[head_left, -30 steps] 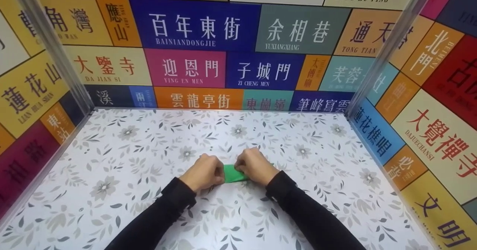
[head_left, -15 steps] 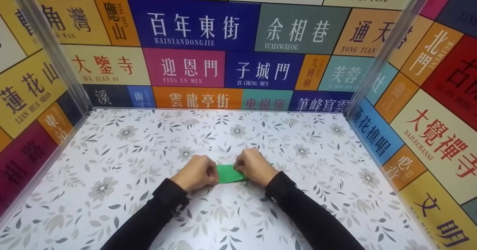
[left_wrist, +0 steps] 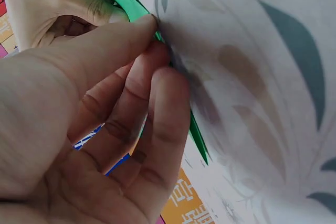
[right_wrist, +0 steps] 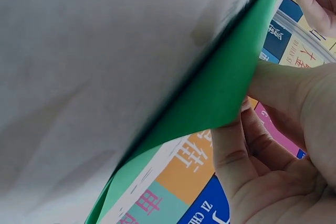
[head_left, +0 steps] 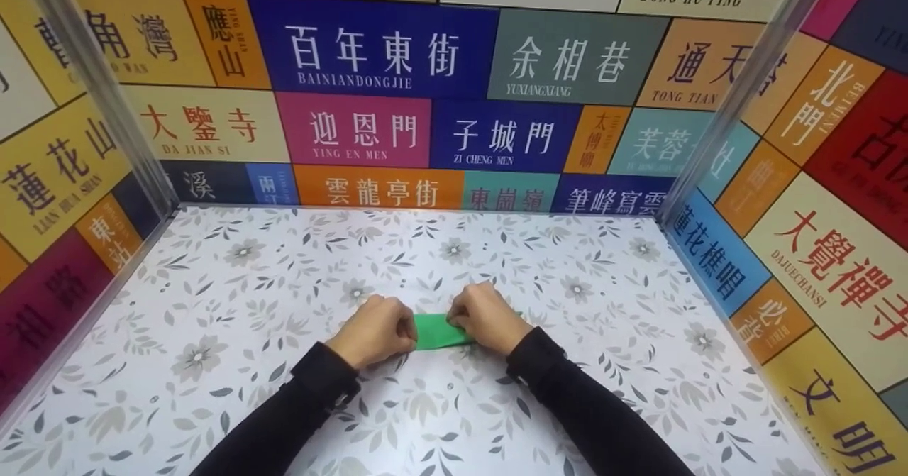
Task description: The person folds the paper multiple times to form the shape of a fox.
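Observation:
A green sheet of folded paper [head_left: 434, 332] lies on the floral-patterned table between both hands. At its left end, my left hand [head_left: 379, 328] pinches the edge between thumb and fingertips; the left wrist view shows the thumb [left_wrist: 142, 27] against the paper's thin green edge [left_wrist: 131, 6]. My right hand [head_left: 489, 316] holds the right part. From the right wrist view, its thumb and fingers [right_wrist: 228, 150] pinch a raised flap of the green paper [right_wrist: 226, 82], which stands up off the table. A lighter green layer [right_wrist: 128, 179] shows beyond the flap. The paper's far right end is mostly hidden behind the right hand.
The white tabletop [head_left: 284, 405] carries a grey leaf and flower print. Panels with coloured Chinese place-name signs [head_left: 372, 47] stand at the back and on both sides. Clear plastic-like posts [head_left: 731, 100] mark the back corners.
My left hand has shifted slightly left, mostly in the first half second, and more green paper shows between the hands. My right hand stays nearly still, holding the paper.

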Tool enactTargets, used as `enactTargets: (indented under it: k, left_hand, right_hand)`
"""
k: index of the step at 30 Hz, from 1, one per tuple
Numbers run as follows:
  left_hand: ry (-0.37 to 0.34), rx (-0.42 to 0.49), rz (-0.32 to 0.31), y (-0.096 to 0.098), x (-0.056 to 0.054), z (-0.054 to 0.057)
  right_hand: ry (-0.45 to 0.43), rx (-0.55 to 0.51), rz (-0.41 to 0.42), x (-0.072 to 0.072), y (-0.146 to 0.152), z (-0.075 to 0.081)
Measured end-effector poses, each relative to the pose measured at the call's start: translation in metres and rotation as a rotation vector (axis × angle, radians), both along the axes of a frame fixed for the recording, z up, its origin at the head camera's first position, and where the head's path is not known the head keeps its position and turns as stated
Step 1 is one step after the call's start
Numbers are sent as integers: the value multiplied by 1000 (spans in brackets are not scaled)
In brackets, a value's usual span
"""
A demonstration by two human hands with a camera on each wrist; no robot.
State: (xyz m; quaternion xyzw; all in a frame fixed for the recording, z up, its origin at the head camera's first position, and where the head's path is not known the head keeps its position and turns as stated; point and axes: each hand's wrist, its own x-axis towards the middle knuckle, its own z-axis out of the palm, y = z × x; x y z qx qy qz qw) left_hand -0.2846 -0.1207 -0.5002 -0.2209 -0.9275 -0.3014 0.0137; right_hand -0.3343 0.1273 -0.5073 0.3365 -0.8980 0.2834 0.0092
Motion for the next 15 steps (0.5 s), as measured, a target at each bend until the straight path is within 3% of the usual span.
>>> enactTargets:
  k: [7, 15]
  left_hand:
    - [73, -18, -29, 10, 2, 1]
    - [205, -99, -183, 15, 3, -6]
  right_hand:
    - [-2, -12, -11, -1, 1, -2]
    - [73, -9, 15, -2, 1, -4]
